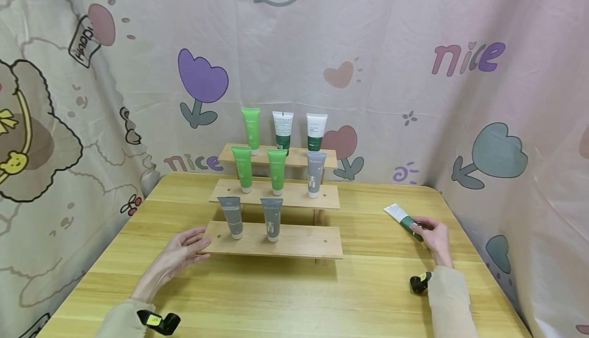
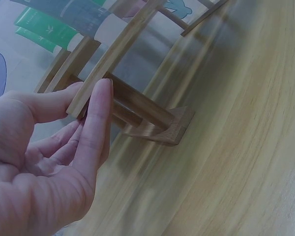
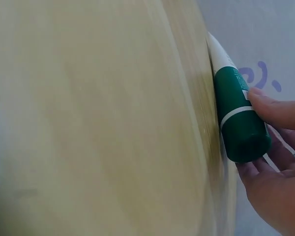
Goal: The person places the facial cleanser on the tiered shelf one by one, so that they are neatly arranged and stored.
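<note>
A three-tier wooden display rack (image 1: 294,248) stands mid-table. My left hand (image 1: 186,248) pinches the left end of its lowest board (image 2: 96,81) between thumb and fingers. Over on the right, my right hand (image 1: 431,233) grips a white-and-green squeeze tube (image 1: 401,219) near its green cap (image 3: 246,142), low over the table or touching it. On the lowest tier stand two grey tubes (image 1: 272,220). The middle tier holds two green tubes (image 1: 277,169) and a grey-blue tube (image 1: 315,172). One green tube (image 1: 251,128) and two white-and-green tubes (image 1: 316,131) stand on top.
The wood-grain table (image 1: 368,287) reaches back to a printed cloth (image 1: 377,36) that hangs behind and along both sides. A black wrist camera (image 1: 158,321) sits on the left sleeve, and another black camera (image 1: 420,283) on the right.
</note>
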`<state>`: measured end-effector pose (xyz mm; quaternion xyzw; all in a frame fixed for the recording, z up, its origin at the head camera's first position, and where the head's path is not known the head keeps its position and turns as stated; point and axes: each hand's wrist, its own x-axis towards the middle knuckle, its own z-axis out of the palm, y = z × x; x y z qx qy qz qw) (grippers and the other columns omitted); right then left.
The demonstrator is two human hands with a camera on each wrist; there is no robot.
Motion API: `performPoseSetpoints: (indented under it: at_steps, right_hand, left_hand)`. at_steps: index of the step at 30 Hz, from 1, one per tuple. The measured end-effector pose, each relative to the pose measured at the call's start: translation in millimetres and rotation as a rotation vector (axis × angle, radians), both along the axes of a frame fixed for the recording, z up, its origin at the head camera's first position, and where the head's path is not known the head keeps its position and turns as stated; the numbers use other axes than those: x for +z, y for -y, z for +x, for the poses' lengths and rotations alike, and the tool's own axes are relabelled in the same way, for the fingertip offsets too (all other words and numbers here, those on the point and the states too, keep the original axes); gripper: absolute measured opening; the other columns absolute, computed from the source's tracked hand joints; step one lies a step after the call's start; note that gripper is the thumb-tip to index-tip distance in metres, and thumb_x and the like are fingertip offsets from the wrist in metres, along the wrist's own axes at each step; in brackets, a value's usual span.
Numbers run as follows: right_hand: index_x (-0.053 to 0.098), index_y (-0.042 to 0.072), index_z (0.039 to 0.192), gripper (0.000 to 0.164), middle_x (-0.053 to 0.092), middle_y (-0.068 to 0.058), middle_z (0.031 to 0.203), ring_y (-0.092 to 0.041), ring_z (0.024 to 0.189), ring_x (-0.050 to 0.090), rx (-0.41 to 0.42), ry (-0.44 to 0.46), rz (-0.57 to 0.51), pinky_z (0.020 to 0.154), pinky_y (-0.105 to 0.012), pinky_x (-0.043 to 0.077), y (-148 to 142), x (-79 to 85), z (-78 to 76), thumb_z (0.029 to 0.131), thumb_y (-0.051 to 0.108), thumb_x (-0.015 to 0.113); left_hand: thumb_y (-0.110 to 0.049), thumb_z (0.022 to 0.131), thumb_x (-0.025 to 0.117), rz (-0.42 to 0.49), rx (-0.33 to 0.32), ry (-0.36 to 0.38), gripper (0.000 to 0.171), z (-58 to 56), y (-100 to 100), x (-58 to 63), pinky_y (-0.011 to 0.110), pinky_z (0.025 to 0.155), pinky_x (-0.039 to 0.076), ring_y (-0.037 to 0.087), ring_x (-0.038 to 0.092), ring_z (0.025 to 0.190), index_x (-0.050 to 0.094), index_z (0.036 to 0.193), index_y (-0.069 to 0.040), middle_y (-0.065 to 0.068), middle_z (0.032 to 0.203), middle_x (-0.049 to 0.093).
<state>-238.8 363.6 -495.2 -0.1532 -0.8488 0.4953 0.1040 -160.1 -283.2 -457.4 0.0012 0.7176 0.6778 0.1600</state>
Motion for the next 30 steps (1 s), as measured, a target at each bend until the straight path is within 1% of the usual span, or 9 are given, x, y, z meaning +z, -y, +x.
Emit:
performPoseSetpoints:
  at_steps: [3,6,8,10,13,15,19,25,30]
  right_hand:
    - [0.061,-0.01,0.13,0.044,0.068,-0.023,0.122,0.014,0.078,0.05,0.042,0.021,0.022,0.069,-0.005,0.048,-3,1.2,-0.3,0.092,0.008,0.072]
    - [0.058,-0.011,0.133,0.047,0.062,-0.031,0.129,0.01,0.08,0.051,0.076,0.052,0.066,0.068,-0.006,0.047,-6,3.5,0.1,0.093,0.011,0.071]
    - [0.058,-0.01,0.133,0.048,0.06,-0.033,0.132,0.0,0.087,0.056,0.101,0.066,0.12,0.07,-0.01,0.046,-7,5.6,0.6,0.093,0.013,0.071]
    - [0.058,-0.01,0.133,0.047,0.058,-0.034,0.134,-0.015,0.096,0.059,0.127,0.08,0.159,0.075,-0.016,0.045,-8,7.3,1.2,0.093,0.013,0.07]
    - [0.057,-0.01,0.134,0.047,0.055,-0.036,0.137,-0.034,0.112,0.056,0.162,0.093,0.191,0.082,-0.024,0.044,-8,8.9,1.6,0.094,0.012,0.069]
    - [0.056,-0.01,0.135,0.047,0.053,-0.036,0.138,-0.041,0.118,0.052,0.179,0.095,0.187,0.085,-0.028,0.043,-7,9.3,1.6,0.094,0.01,0.068]
    - [0.053,-0.012,0.136,0.049,0.051,-0.038,0.139,-0.044,0.12,0.051,0.2,0.092,0.205,0.09,-0.034,0.045,-6,9.9,1.4,0.093,0.008,0.066]
    - [0.052,-0.013,0.137,0.047,0.049,-0.039,0.14,-0.048,0.123,0.049,0.207,0.1,0.223,0.101,-0.053,0.046,-4,11.8,1.4,0.095,0.005,0.063]
    - [0.051,-0.012,0.139,0.047,0.047,-0.04,0.141,-0.048,0.124,0.047,0.194,0.108,0.212,0.103,-0.055,0.045,-1,15.0,1.6,0.096,0.005,0.061]
  left_hand:
    - [-0.015,0.104,0.055,0.004,-0.003,-0.001,0.077,-0.1,-1,0.2,0.027,0.096,0.061,-0.001,0.057,0.106,0.005,0.156,0.012,0.038,0.158,0.011]
    - [-0.015,0.105,0.055,0.007,-0.01,-0.007,0.077,-0.4,0,0.2,0.027,0.096,0.061,-0.001,0.057,0.106,0.004,0.156,0.013,0.039,0.158,0.012]
    - [-0.015,0.105,0.055,0.011,-0.013,-0.009,0.077,-0.6,0,0.1,0.027,0.096,0.061,-0.002,0.057,0.106,0.004,0.156,0.013,0.039,0.158,0.012]
    - [-0.015,0.105,0.055,0.013,-0.015,-0.009,0.078,-0.6,0,0.1,0.027,0.096,0.061,-0.003,0.056,0.106,0.004,0.156,0.012,0.039,0.158,0.011]
    - [-0.016,0.105,0.055,0.015,-0.013,-0.008,0.078,-0.6,0,-0.1,0.027,0.096,0.061,-0.003,0.056,0.107,0.004,0.156,0.012,0.038,0.159,0.011]
    - [-0.016,0.105,0.055,0.014,-0.012,-0.006,0.078,-0.5,0,-0.1,0.027,0.096,0.061,-0.003,0.056,0.107,0.004,0.157,0.012,0.038,0.159,0.01]
    - [-0.015,0.104,0.055,0.012,-0.006,-0.003,0.077,-0.7,-1,0.2,0.027,0.095,0.062,-0.003,0.056,0.107,0.005,0.156,0.012,0.038,0.159,0.01]
    - [-0.013,0.104,0.055,0.016,0.003,0.006,0.076,-0.4,-2,1.4,0.026,0.095,0.062,-0.002,0.057,0.105,0.005,0.156,0.012,0.037,0.158,0.01]
    - [-0.014,0.104,0.055,0.013,0.006,0.007,0.076,-0.4,-2,1.2,0.026,0.094,0.062,-0.001,0.057,0.105,0.006,0.156,0.012,0.037,0.158,0.011]
